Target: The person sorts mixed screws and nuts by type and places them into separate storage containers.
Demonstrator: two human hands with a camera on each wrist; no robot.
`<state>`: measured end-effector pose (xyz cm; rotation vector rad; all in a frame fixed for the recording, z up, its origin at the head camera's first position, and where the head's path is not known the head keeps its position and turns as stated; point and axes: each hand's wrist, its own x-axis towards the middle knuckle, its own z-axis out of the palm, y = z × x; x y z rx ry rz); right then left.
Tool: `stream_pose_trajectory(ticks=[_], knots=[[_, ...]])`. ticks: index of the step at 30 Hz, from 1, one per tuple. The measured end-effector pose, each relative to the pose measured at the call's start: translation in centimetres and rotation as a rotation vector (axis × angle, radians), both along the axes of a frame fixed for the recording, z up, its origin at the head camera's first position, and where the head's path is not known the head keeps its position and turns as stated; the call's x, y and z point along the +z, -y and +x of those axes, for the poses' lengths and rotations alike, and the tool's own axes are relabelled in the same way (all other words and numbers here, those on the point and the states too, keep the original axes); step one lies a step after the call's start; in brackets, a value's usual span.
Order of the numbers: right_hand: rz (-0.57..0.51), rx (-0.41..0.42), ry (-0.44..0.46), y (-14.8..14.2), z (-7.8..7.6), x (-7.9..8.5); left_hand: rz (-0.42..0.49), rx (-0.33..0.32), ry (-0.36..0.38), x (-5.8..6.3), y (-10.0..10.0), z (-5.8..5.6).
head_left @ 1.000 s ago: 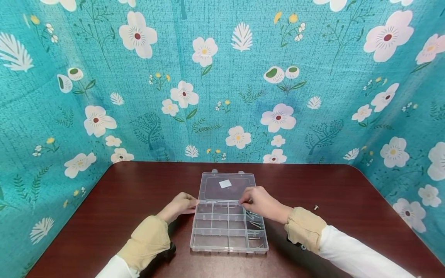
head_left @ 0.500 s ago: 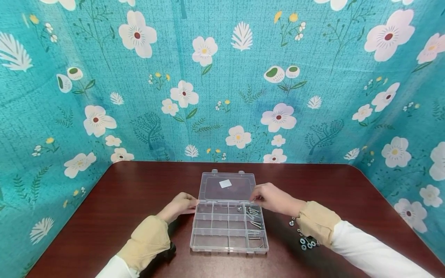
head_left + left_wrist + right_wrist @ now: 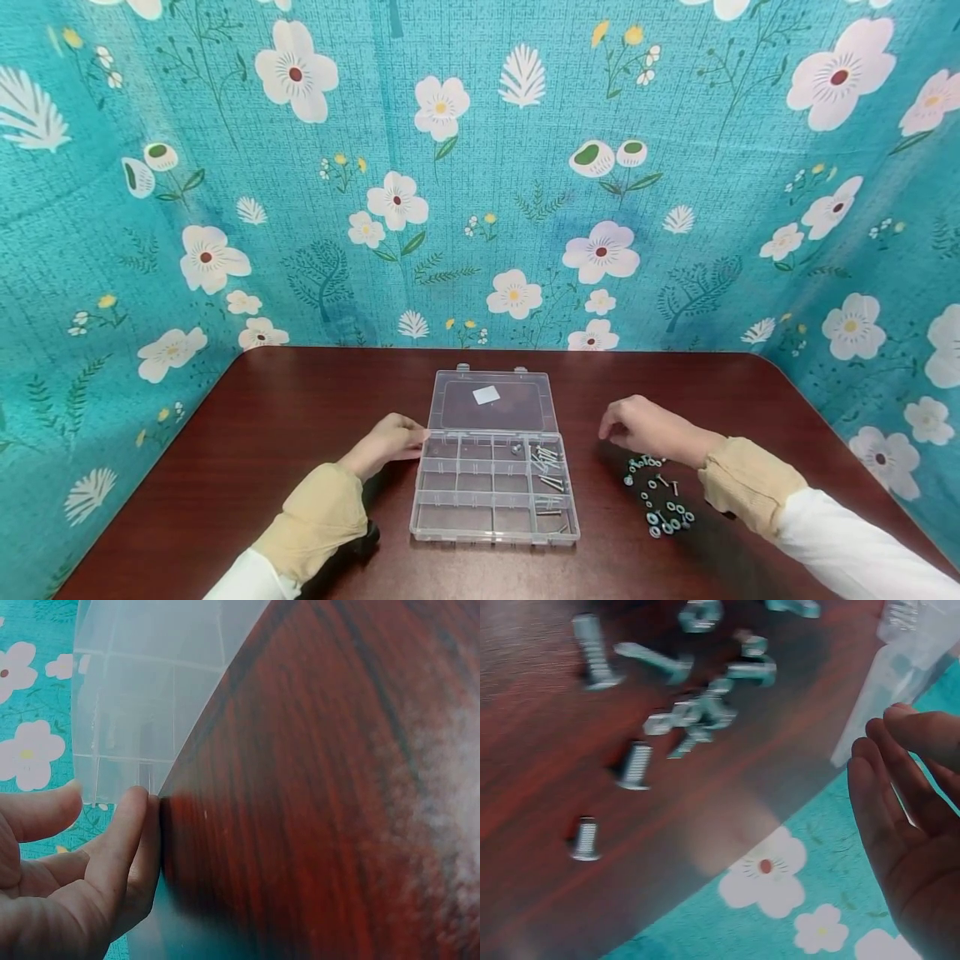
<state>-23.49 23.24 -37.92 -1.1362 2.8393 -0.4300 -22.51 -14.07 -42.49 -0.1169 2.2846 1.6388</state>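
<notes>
A clear plastic compartment box [image 3: 455, 498] stands on the table with its lid [image 3: 450, 408] laid back. My left hand [image 3: 390, 440] touches the box's left side near the hinge; in the left wrist view, its fingers [image 3: 124, 847] rest against the box wall with the thumb apart. Screws [image 3: 551, 483] lie in the right-hand column, and a small metal piece [image 3: 517, 448] sits in the back compartment beside it. My right hand [image 3: 652, 427] is in the air right of the box, fingers loosely bent, holding nothing. Loose nuts and screws [image 3: 671, 517] lie in front of it.
In the right wrist view, short screws [image 3: 636, 765] and a nut cluster [image 3: 697, 712] are spread over the dark wooden table [image 3: 315, 392]. A dark object [image 3: 367, 542] is partly hidden by the left wrist. A floral curtain [image 3: 480, 183] hangs behind the table.
My right hand has left the box and moved right, over beside the loose hardware. The metal piece shows in the back compartment since half a second ago. My left hand has stayed put.
</notes>
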Motion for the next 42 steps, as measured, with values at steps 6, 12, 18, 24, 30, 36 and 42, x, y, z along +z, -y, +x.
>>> stream_pose_trajectory(ticks=[6, 12, 18, 24, 30, 36, 42], knots=[[-0.006, -0.022, 0.062, -1.3, 0.4, -1.3, 0.006, -0.002, -0.007, -0.1, 0.0, -0.1], [-0.001, -0.093, 0.148, -1.7, 1.1, -2.1, 0.017, -0.013, -0.001, -0.2, 0.1, 0.0], [-0.009, -0.101, 0.164, -2.0, 1.7, -2.4, 0.006, -0.022, -0.008, -0.2, 0.1, 0.1], [-0.029, -0.07, 0.12, -2.2, 1.9, -2.6, -0.005, -0.029, -0.01, -0.1, 0.2, 0.1], [-0.045, -0.067, 0.061, -2.0, 2.0, -2.9, -0.003, -0.028, -0.014, -0.4, 0.1, 0.0], [-0.043, -0.073, -0.032, -1.0, 1.6, -2.8, -0.003, -0.019, -0.017, -0.7, 0.1, 0.0], [-0.12, -0.047, -0.083, 1.2, 1.4, -2.1, -0.006, -0.009, -0.022, -0.6, 0.1, 0.0]])
